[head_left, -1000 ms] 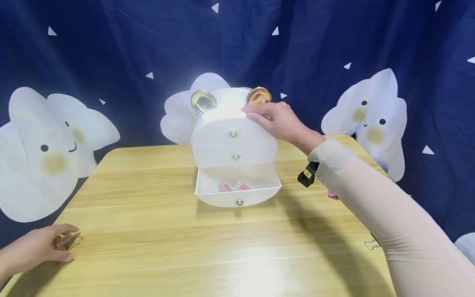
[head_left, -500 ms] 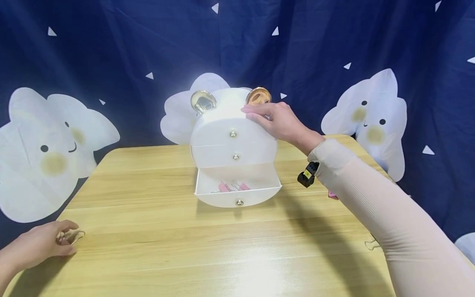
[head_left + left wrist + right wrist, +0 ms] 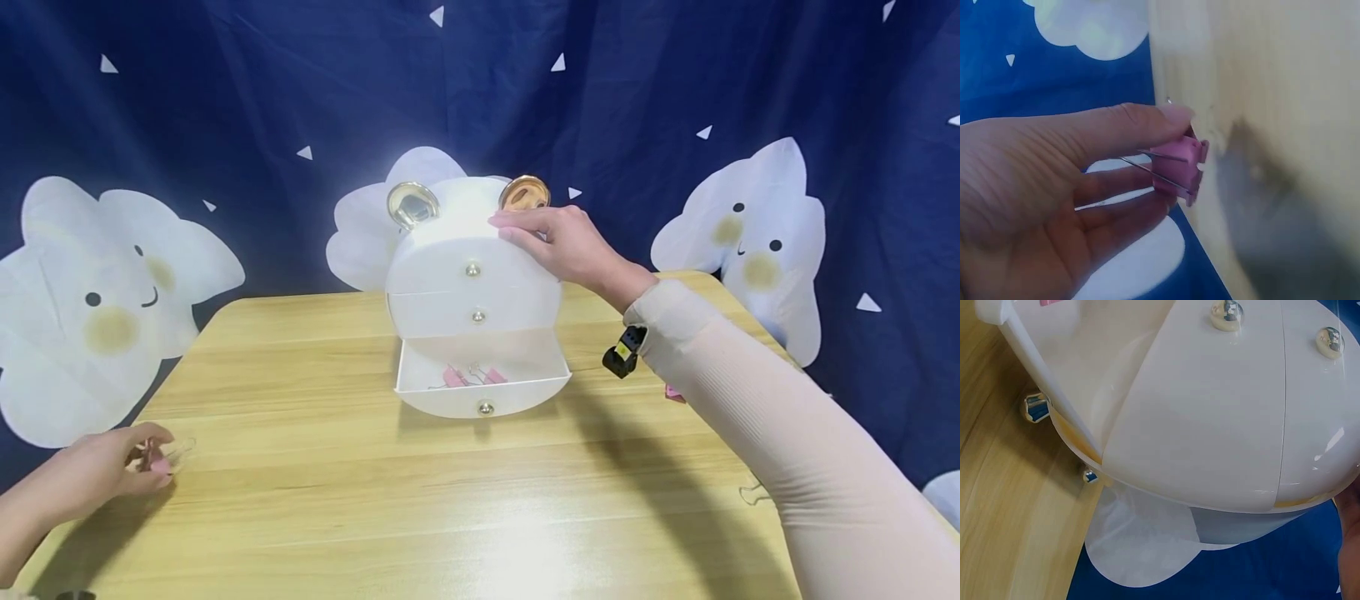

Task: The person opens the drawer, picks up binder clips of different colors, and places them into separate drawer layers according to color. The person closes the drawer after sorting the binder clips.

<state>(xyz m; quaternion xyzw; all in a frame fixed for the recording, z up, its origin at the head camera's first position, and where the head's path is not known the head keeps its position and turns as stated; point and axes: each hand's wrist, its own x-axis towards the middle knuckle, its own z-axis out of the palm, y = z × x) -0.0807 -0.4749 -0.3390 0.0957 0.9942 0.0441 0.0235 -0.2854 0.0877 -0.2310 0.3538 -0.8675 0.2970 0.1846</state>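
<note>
My left hand (image 3: 93,477), over the table's left side, pinches a pink binder clip (image 3: 1175,162) between thumb and fingers. The clip's wire handles show in the left wrist view. At the table's back stands a white drawer box (image 3: 431,267) with two gold ears. My right hand (image 3: 573,243) rests on its top beside the right ear (image 3: 524,193), thumb and index finger extended. The bottom drawer (image 3: 442,404) is pulled out, and two pink binder clips (image 3: 453,378) lie in it. The two upper drawers are closed. In the right wrist view only a strip of that hand (image 3: 1350,544) shows.
Past my right sleeve (image 3: 750,417), a pink object (image 3: 674,393) is mostly hidden. A clip's wire handle (image 3: 753,495) peeks out near the table's right edge. A blue cloth (image 3: 622,100) with cloud prints hangs behind the wooden table (image 3: 315,517).
My left hand has moved right and slightly away from me across the table with the binder clip in its fingers. My right hand and the drawer box stay put.
</note>
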